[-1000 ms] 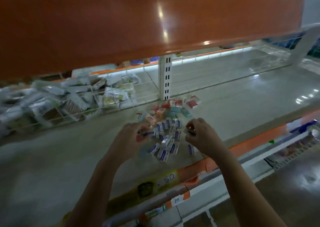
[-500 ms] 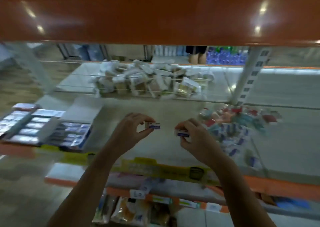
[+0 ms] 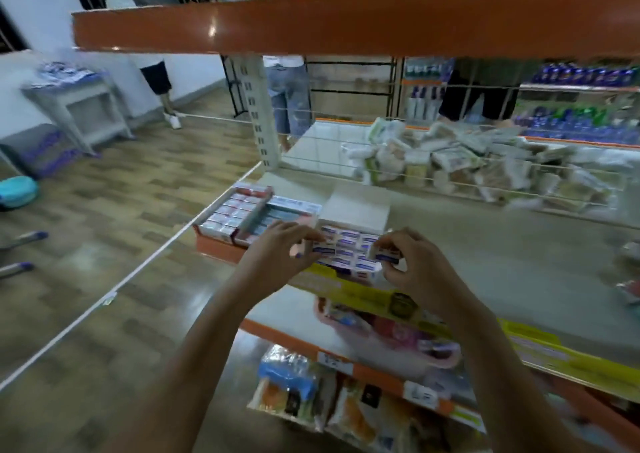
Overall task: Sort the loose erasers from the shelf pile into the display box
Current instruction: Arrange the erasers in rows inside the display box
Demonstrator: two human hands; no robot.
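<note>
head view: one frame, motion-blurred
left hand [image 3: 280,250]: fingers curled, pinching a small white-and-blue eraser [image 3: 320,249] at the left edge of the display box [image 3: 356,210]
right hand [image 3: 412,262]: fingers curled round a second eraser [image 3: 386,256], held over the right front corner of the box
display box: white, lid flap standing up at the back, sits on the shelf [image 3: 485,244] near its front edge; rows of same blue-label erasers [image 3: 349,241] already inside
contact: erasers in the hands look just above the packed rows, touching or not I cannot tell, too blurry
neighbour boxes [image 3: 242,210]: two open boxes of red-and-white packs just left of the display box, touching it
back of shelf: heap of wrapped packets [image 3: 450,161] behind a wire divider
lower shelf: bagged goods [image 3: 311,390]
upper shelf edge [image 3: 346,26]: orange
</note>
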